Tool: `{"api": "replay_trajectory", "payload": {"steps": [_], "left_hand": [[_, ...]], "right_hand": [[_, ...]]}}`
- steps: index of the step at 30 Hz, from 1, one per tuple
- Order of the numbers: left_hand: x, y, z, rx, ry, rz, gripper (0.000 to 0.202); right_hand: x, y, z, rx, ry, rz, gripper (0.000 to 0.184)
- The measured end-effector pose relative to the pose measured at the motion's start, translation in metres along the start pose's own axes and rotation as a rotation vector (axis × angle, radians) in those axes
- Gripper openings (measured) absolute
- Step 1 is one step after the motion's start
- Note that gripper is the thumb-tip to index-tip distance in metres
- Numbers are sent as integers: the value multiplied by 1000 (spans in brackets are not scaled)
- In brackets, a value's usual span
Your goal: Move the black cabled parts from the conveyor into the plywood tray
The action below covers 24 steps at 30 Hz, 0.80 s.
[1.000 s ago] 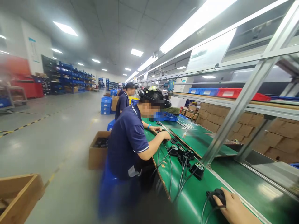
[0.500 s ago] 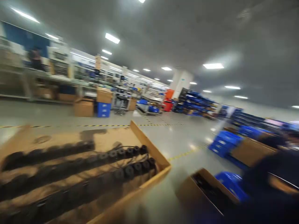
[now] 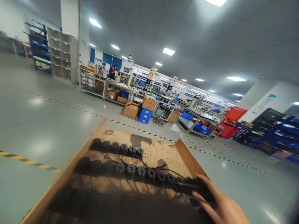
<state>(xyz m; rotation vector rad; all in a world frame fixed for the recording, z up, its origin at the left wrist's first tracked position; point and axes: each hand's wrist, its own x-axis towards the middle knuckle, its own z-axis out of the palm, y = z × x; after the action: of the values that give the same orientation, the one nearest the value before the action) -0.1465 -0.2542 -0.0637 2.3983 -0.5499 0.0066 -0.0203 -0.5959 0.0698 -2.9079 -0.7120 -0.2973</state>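
Note:
A shallow wooden tray (image 3: 188, 157) lies low in front of me, holding rows of black round parts (image 3: 130, 169) with thin black cables. A second row (image 3: 121, 147) sits farther back, and the nearest row is dark and blurred. My right hand (image 3: 221, 207) comes in from the bottom right, fingers curled on a black round part (image 3: 201, 188) with its cable, at the right end of the middle row. My left hand is out of sight.
Grey floor with a yellow-black tape line (image 3: 23, 157) surrounds the tray. Farther off stand cardboard boxes (image 3: 130, 109), blue crates (image 3: 145, 115), workbenches (image 3: 112, 84) with a person (image 3: 112, 71), grey shelving (image 3: 62, 54), a red cabinet (image 3: 230, 124) and blue racks (image 3: 277, 130).
My view swung left from the green bench and the seated co-worker to the wooden tray. My right hand, earlier on a black part on the bench, now sits over the tray's parts.

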Motion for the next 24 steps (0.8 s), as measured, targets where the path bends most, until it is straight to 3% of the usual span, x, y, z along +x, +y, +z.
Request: {"api": "replay_trajectory", "payload": {"steps": [1,5,8,11,14,17,21,24], "left_hand": [[6,-17,-21,37,42,-26,27],[37,-82,-117,216,180,-88,36],[61,-127,-186,357,278,-120,46],[75,-166,-227,494,366,-154,44],[81,-202,-236,602,418,-207,38],[86,-235,-228,660,412,-261,58],[90,-263,-224,646,276,-230,57],[89,-268,-226,608,196,-184,46]], "right_hand": [[32,-12,10,24,-106,-22,64],[142,-48,61,54,-170,-188,59],[189,-52,105,75,-228,-290,55],[216,-48,145,96,-265,-388,54],[234,-44,177,113,-310,-496,56],[246,-39,198,142,-395,-619,60],[254,-32,206,212,-469,-674,64],[253,-23,208,223,-475,-597,86]]}}
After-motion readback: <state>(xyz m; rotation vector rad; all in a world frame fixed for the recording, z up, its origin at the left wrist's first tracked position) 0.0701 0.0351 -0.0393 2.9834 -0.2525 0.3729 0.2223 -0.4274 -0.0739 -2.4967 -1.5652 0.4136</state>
